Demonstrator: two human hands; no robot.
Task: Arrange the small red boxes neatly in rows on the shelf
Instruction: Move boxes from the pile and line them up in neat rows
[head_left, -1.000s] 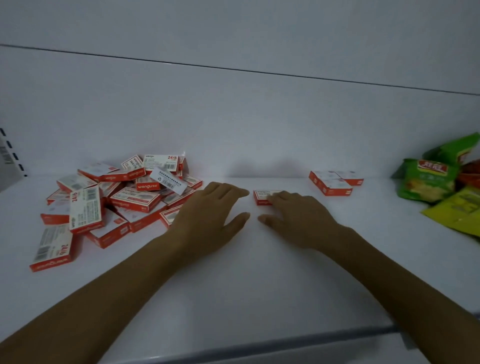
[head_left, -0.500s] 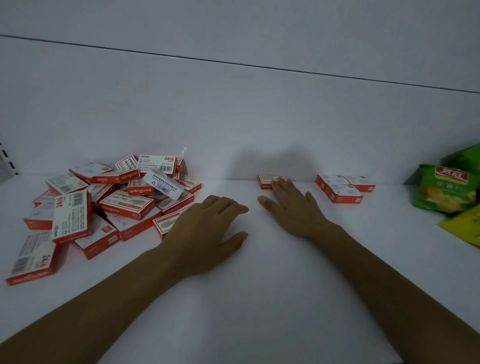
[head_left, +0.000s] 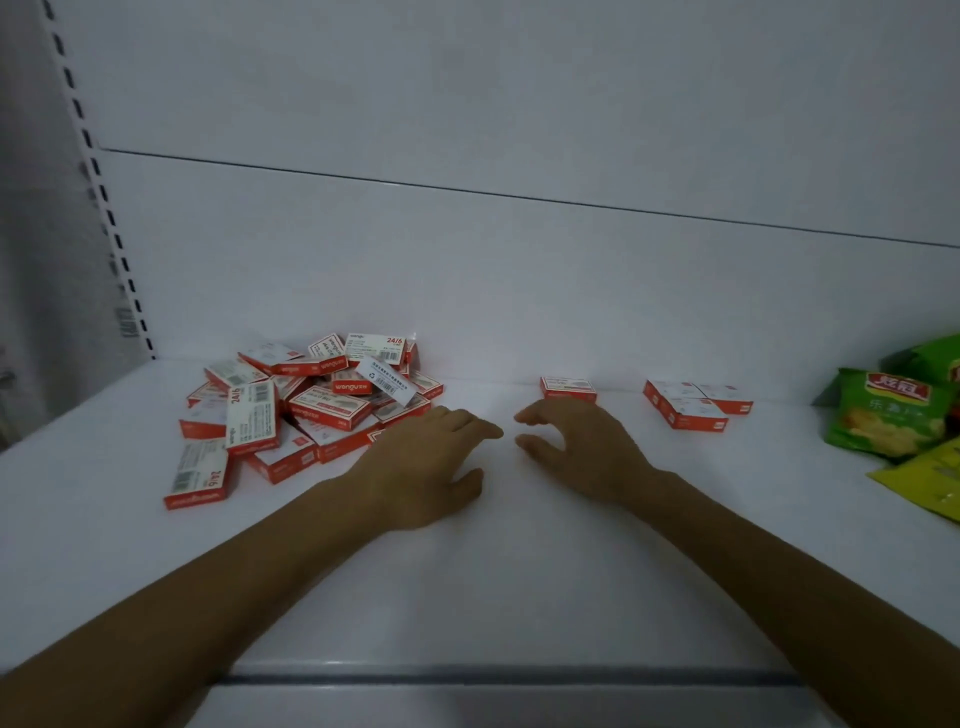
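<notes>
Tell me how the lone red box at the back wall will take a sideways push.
The lone box lies flat and low, so it should slide, not tip or roll. Its crisp cardboard edges suggest it stays stiff. The smooth shelf probably gives little grip, so it may twist.

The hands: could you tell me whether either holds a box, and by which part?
Nothing is held: the left hand is open by the pile of red boxes, the right hand loosely curled, apart from the single red box.

You see, far right: green snack bag (head_left: 883, 410), yellow packet (head_left: 924, 480) just in front; far left: slotted upright (head_left: 98, 208).
</notes>
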